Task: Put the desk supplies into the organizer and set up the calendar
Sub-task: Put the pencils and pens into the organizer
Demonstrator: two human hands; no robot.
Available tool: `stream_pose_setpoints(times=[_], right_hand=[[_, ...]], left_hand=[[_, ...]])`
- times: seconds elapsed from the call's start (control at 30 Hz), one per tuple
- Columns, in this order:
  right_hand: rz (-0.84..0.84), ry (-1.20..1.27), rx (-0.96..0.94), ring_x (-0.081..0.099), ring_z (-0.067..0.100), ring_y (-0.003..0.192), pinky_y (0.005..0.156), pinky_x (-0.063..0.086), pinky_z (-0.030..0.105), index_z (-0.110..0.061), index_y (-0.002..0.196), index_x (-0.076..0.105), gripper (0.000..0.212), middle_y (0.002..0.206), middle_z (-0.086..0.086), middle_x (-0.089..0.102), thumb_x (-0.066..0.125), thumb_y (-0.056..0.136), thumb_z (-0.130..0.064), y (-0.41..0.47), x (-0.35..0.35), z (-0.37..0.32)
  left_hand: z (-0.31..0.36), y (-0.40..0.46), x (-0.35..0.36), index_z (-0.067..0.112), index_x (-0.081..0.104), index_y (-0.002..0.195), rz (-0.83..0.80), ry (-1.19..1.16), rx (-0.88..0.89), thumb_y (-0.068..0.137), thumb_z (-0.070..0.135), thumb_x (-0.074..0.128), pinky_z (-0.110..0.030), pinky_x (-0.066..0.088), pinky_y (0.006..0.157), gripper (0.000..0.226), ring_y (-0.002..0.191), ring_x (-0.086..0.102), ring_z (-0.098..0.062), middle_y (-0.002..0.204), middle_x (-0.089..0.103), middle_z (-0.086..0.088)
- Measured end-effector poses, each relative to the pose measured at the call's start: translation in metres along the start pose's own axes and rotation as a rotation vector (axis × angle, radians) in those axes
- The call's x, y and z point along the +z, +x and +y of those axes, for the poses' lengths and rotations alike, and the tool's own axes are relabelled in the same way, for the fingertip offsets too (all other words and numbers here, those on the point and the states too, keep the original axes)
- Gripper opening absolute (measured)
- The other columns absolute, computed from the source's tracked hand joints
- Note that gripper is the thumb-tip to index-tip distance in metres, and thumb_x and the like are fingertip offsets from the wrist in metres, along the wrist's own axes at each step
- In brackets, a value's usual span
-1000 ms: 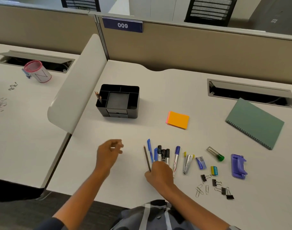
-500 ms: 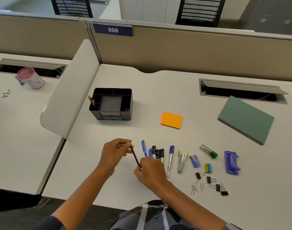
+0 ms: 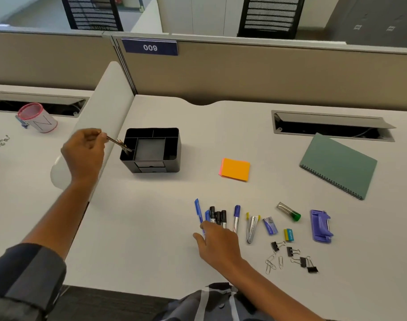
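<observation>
**Pencil held over organizer**

A pencil (image 3: 115,141) is pinched in the left hand (image 3: 85,154), its tip tilted into the black organizer's (image 3: 156,158) left compartment. The pens (image 3: 217,216) on the desk (image 3: 151,216) are touched by the right hand (image 3: 218,243), fingers loosely spread. A green calendar (image 3: 338,165) is laid flat, far right.

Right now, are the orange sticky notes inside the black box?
No, the orange sticky notes lie flat on the desk, to the right of the black organizer.

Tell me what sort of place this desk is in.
Most likely an open-plan office. The white desk backs onto a beige cubicle partition carrying a numbered plate, 009, and a cable hatch is set into the desktop. Another desk adjoins on the left.
</observation>
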State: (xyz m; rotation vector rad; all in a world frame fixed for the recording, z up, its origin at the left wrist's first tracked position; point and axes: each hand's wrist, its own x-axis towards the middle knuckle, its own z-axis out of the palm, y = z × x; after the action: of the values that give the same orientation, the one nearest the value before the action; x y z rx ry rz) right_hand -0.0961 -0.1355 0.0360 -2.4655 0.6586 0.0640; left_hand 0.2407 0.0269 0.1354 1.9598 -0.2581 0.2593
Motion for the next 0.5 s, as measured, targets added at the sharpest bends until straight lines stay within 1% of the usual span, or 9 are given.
stream_pose_setpoints(times=[0.07,0.1,0.2,0.27,0.33,0.37,0.43,0.47,0.5], right_hand=[[0.006,0.011,0.013,0.071,0.019,0.093,0.081,0.052,0.034,-0.023,0.129,0.062,0.041,0.111,-0.006,0.073,0.05,0.102,-0.051,0.0,-0.001,0.002],[0.009,0.008,0.015,0.071,0.019,0.094,0.08,0.051,0.034,-0.024,0.129,0.062,0.04,0.111,-0.006,0.073,0.05,0.102,-0.051,0.0,-0.002,0.002],[0.023,-0.022,0.016,0.071,0.018,0.09,0.073,0.046,0.032,-0.024,0.123,0.064,0.036,0.105,-0.006,0.074,0.049,0.102,-0.05,0.0,-0.002,0.005],[0.029,-0.04,0.023,0.071,0.017,0.085,0.07,0.047,0.03,-0.023,0.116,0.065,0.035,0.1,-0.006,0.074,0.049,0.102,-0.05,0.0,-0.001,0.007],[0.03,-0.052,0.031,0.069,0.017,0.08,0.071,0.055,0.032,-0.023,0.111,0.066,0.034,0.095,-0.007,0.073,0.049,0.101,-0.051,0.0,0.003,0.009],[0.027,-0.053,0.038,0.069,0.017,0.077,0.072,0.057,0.034,-0.023,0.109,0.065,0.033,0.092,-0.007,0.072,0.049,0.101,-0.052,0.0,0.004,0.01],[0.027,-0.045,0.049,0.068,0.016,0.075,0.071,0.058,0.033,-0.025,0.108,0.065,0.031,0.091,-0.008,0.072,0.051,0.101,-0.051,0.0,0.006,0.013],[0.032,-0.038,0.055,0.069,0.016,0.076,0.07,0.056,0.031,-0.025,0.109,0.066,0.03,0.093,-0.008,0.073,0.052,0.101,-0.05,0.0,0.007,0.014],[0.035,-0.034,0.062,0.069,0.016,0.078,0.069,0.054,0.028,-0.024,0.11,0.066,0.029,0.095,-0.008,0.074,0.053,0.101,-0.049,0.0,0.006,0.015]], left_hand=[[-0.007,0.012,0.001,0.015,0.074,0.108,-0.029,0.055,0.043,0.094,0.029,0.076,-0.044,0.064,0.087,0.02,0.087,0.079,-0.02,0.098,0.078,-0.013],[-0.011,0.016,0.003,0.01,0.074,0.11,-0.044,0.087,0.059,0.094,0.029,0.076,-0.039,0.064,0.088,0.024,0.085,0.078,-0.013,0.099,0.078,-0.013],[-0.023,0.023,0.01,0.006,0.074,0.11,-0.113,0.198,0.114,0.095,0.028,0.075,-0.011,0.057,0.083,0.026,0.076,0.068,0.017,0.098,0.079,-0.012],[-0.033,0.023,0.014,0.006,0.075,0.108,-0.147,0.253,0.13,0.095,0.025,0.076,-0.001,0.05,0.078,0.023,0.073,0.062,0.026,0.098,0.079,-0.013],[-0.04,0.023,0.018,0.008,0.076,0.105,-0.174,0.274,0.12,0.094,0.025,0.077,-0.001,0.049,0.077,0.02,0.072,0.062,0.024,0.096,0.079,-0.013],[-0.043,0.023,0.019,0.012,0.077,0.103,-0.181,0.287,0.115,0.094,0.027,0.077,-0.004,0.051,0.076,0.017,0.073,0.065,0.019,0.096,0.08,-0.013],[-0.047,0.022,0.021,0.017,0.077,0.1,-0.195,0.317,0.098,0.094,0.033,0.077,-0.018,0.057,0.077,0.017,0.077,0.072,0.0,0.094,0.08,-0.008],[-0.051,0.023,0.023,0.017,0.077,0.1,-0.201,0.33,0.087,0.094,0.035,0.077,-0.02,0.056,0.076,0.02,0.08,0.074,-0.011,0.094,0.08,-0.006],[-0.053,0.023,0.023,0.016,0.077,0.101,-0.207,0.349,0.073,0.094,0.037,0.076,-0.016,0.053,0.073,0.022,0.082,0.075,-0.017,0.093,0.08,-0.004]])
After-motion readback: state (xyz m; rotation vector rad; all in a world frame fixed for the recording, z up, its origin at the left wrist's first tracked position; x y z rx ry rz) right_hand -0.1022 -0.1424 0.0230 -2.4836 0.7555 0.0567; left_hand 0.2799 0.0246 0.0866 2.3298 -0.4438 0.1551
